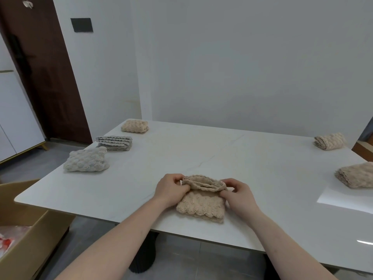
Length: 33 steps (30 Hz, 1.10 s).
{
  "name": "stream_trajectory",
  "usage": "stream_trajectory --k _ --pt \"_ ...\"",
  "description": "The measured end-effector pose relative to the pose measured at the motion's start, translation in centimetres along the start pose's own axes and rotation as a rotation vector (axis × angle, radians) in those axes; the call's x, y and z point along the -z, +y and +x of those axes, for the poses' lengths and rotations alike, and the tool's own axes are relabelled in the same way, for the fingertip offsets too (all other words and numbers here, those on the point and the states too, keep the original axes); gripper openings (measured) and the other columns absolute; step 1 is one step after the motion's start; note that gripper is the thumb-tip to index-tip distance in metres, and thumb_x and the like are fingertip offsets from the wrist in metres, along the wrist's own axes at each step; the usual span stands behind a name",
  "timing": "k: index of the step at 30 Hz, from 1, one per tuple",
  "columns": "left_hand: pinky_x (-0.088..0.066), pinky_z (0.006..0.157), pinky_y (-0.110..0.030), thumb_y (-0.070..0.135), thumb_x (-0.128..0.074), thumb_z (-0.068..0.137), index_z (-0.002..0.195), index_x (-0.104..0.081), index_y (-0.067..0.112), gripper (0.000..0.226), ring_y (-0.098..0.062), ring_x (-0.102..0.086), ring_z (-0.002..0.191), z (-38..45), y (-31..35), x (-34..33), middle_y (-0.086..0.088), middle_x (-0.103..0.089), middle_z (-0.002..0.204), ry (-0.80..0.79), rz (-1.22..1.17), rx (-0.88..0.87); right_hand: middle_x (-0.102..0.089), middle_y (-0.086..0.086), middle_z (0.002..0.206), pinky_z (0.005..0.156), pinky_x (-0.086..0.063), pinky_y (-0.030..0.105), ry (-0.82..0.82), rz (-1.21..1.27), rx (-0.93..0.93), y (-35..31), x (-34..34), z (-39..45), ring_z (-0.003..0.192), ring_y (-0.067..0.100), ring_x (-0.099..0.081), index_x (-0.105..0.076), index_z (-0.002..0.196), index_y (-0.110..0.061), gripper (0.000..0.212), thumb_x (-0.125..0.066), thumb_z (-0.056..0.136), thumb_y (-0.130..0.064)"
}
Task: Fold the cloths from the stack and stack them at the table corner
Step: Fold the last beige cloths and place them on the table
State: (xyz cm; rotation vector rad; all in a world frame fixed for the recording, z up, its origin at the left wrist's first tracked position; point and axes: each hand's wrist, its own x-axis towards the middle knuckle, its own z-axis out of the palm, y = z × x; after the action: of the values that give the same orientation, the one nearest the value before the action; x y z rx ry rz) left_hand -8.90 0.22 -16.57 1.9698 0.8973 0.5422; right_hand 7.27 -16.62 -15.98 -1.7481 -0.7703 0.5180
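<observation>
a beige cloth (pixel 201 203) lies on the white table (pixel 242 158) near its front edge, straight ahead of the person. its far edge is lifted and curled back toward the person, forming a loose roll above the flat lower part. the left hand (pixel 171 188) pinches the left end of that raised edge, thumb and fingers closed on the fabric. the right hand (pixel 240 196) does the same at the right end, fingers curled shut around the cloth. both forearms reach in from the bottom of the view.

along the left side of the table sit three other piles: a pale grey bumpy cloth (pixel 86 160) near the left edge, a grey ribbed folded cloth (pixel 115 142) just behind it, and a small beige folded cloth (pixel 135 126) at the far left corner. on the right side, a rolled beige cloth (pixel 330 141) sits at the far right corner, and a stack of beige cloths (pixel 355 174) lies nearer, cut by the frame edge; how many pieces it holds is hard to say.

a cardboard box (pixel 30 229) stands on the floor at the lower left, with something red and white inside. a dark wooden door (pixel 40 67) is at the upper left.
</observation>
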Motion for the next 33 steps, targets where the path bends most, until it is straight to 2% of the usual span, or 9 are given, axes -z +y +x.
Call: stream_trajectory --k 2,5,10,17,21,23,26,29,33 --pt "-0.038 0.06 -0.026 0.016 -0.068 0.084 0.08 -0.079 0.029 0.017 -0.007 -0.044 0.053 -0.5 -0.4 -0.3 0.01 -0.049 0.049 0.041 -0.106 -0.072 -0.078 -0.003 0.083 0.061 -0.049 0.027 0.049 0.076 0.064 0.6 -0.2 -0.6 0.061 0.017 -0.056 -0.079 0.088 -0.024 0.029 -0.065 0.086 0.002" --pt "-0.048 0.066 -0.032 0.008 -0.062 0.092 0.086 -0.081 0.022 0.024 -0.017 -0.059 0.062 -0.8 -0.5 -0.3 -0.01 -0.068 0.067 0.034 -0.251 -0.109 -0.078 0.005 0.079 0.057 -0.048 0.032 0.078 0.133 0.129 0.7 -0.6 -1.1 0.056 0.019 -0.058 -0.079 0.088 -0.021 0.032 -0.06 0.091 0.004" --pt "-0.056 0.09 -0.032 0.01 -0.058 0.096 0.096 -0.081 0.026 0.028 -0.014 -0.073 0.097 -0.8 -0.3 -0.3 0.006 -0.079 0.095 0.011 -0.251 -0.145 -0.079 -0.013 0.099 0.061 -0.052 0.018 0.172 0.112 0.188 0.9 -0.9 -1.1 0.071 0.013 -0.071 -0.074 0.079 -0.016 0.031 -0.058 0.092 0.006" --pt "-0.054 0.089 -0.039 0.023 -0.06 0.095 0.089 -0.077 0.026 0.018 -0.018 -0.072 0.091 -0.6 -0.6 -0.7 0.005 -0.077 0.088 0.036 -0.183 -0.112 -0.078 -0.014 0.096 0.069 -0.053 0.021 0.196 -0.009 0.171 1.5 -1.3 -0.7 0.085 0.005 -0.071 -0.068 0.071 -0.016 0.033 -0.054 0.087 0.008" --pt "-0.051 0.072 -0.028 0.015 -0.063 0.088 0.079 -0.074 0.026 0.018 -0.009 -0.064 0.07 -0.6 -0.8 -1.1 0.01 -0.072 0.074 0.124 -0.052 -0.064 -0.075 -0.01 0.093 0.076 -0.052 0.025 0.179 -0.095 0.157 1.8 -1.5 -0.8 0.089 0.0 -0.067 -0.063 0.068 -0.017 0.033 -0.048 0.078 0.011" --pt "-0.051 0.075 -0.026 0.014 -0.064 0.087 0.077 -0.072 0.026 0.018 -0.009 -0.066 0.078 -0.5 -0.9 -1.4 0.011 -0.071 0.081 0.18 0.023 -0.067 -0.073 -0.011 0.092 0.076 -0.051 0.027 0.166 -0.158 0.183 1.8 -1.6 -0.8 0.09 0.005 -0.066 -0.06 0.066 -0.02 0.033 -0.049 0.077 0.009" --pt "-0.05 0.083 -0.028 0.024 -0.063 0.091 0.072 -0.07 0.024 0.02 -0.008 -0.062 0.089 -0.6 -0.8 -1.5 0.014 -0.063 0.095 0.2 0.107 -0.109 -0.067 -0.013 0.09 0.073 -0.046 0.03 0.119 -0.281 0.254 1.6 -1.9 -0.8 0.088 0.014 -0.061 -0.049 0.056 -0.031 0.034 -0.055 0.081 -0.009" --pt "-0.042 0.093 -0.032 0.044 -0.057 0.093 0.067 -0.069 0.028 0.033 -0.005 -0.058 0.098 -0.9 -0.7 -1.5 0.018 -0.058 0.1 0.212 0.181 -0.122 -0.065 -0.016 0.09 0.074 -0.045 0.033 0.078 -0.316 0.235 1.7 -1.7 -0.5 0.09 0.016 -0.06 -0.055 0.057 -0.031 0.026 -0.053 0.083 -0.031" --pt "-0.025 0.099 -0.028 0.062 -0.067 0.075 0.07 -0.068 0.033 0.03 0.003 -0.054 0.1 -1.2 -0.3 -1.5 0.021 -0.055 0.103 0.235 0.259 -0.094 -0.062 -0.017 0.089 0.083 -0.049 0.037 0.093 -0.399 0.241 2.0 -2.0 -0.4 0.092 0.015 -0.058 -0.053 0.062 -0.025 0.026 -0.066 0.083 -0.031"
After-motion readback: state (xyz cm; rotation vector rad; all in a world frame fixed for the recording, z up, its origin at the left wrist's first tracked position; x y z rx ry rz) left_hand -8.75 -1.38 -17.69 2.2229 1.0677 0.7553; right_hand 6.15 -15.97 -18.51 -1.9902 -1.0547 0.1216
